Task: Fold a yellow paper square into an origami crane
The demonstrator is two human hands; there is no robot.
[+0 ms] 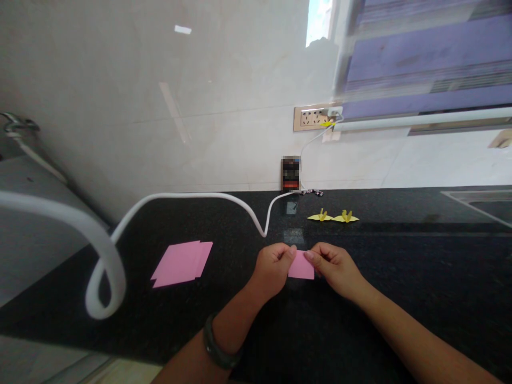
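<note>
A small pink sheet of paper is held up over the dark counter between my two hands. My left hand pinches its upper left corner, thumb on the near face. At the upper right corner my right hand grips it the same way, fingers curled behind. Whether the sheet is folded I cannot tell. To the left, more pink paper sheets lie overlapping on the counter. Two yellow folded paper cranes stand side by side beyond my right hand.
A thick white hose loops across the left of the dark counter. Against the wall leans a phone-like device, its screen blurred, with a cable up to a socket. A sink edge shows at right.
</note>
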